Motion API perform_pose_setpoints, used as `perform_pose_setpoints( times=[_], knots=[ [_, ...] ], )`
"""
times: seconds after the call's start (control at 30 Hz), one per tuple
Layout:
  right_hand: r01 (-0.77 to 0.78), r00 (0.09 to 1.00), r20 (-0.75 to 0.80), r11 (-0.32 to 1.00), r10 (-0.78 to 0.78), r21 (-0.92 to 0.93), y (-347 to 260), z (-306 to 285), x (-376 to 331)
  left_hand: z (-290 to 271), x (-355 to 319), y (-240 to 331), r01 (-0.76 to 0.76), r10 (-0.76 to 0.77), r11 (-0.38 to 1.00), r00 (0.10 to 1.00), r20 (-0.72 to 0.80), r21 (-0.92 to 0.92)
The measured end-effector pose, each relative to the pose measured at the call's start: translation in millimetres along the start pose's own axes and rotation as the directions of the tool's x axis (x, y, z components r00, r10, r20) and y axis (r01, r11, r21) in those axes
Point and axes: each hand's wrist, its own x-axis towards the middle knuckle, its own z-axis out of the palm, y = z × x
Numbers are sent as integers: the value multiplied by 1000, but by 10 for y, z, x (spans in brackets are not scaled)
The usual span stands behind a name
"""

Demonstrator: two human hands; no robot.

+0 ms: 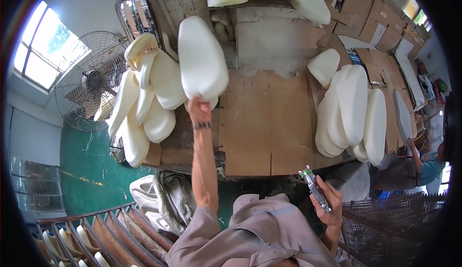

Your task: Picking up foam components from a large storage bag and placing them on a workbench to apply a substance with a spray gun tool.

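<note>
My left hand (199, 108) reaches over the table with its fingers closed on the near end of a cream foam pad (202, 55), long and rounded like a seat cushion. This pad lies beside a heap of similar foam pads (163, 84) on the left. Low on the right, my right hand (329, 200) grips a short silver cylindrical tool with a green ring (317, 192) near its tip. The tool points up and to the left, off the table's near edge; its exact kind does not show.
Flattened cardboard (269, 122) covers the middle of the table. More foam pads (349, 103) lean together on the right, with others at the back. A caged fan (94, 82) stands left, a slatted rack (110, 233) lower left. Another person (428, 166) works at far right.
</note>
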Motion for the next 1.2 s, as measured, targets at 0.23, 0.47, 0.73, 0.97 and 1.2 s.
perform_pose_setpoints(
  times=[0.23,0.47,0.73,0.97,1.2],
  knots=[
    [-23,1000,-1,1000,23,-7,83,17,5,364,1250,35,17,-5,997,990,-142,80],
    [-32,999,15,999,32,7,300,122,43,-153,1325,-15,69,-63,986,997,-44,150],
    [-115,993,-17,989,117,94,767,388,374,-191,1073,31,62,-33,973,991,-132,222],
    [-254,965,-139,925,223,-282,1836,1002,1220,-121,-967,94,149,-155,914,988,-17,378],
    [-105,970,118,807,211,-581,3185,2057,1317,-2743,-3602,276,618,-28,560,679,-734,551]
  ],
)
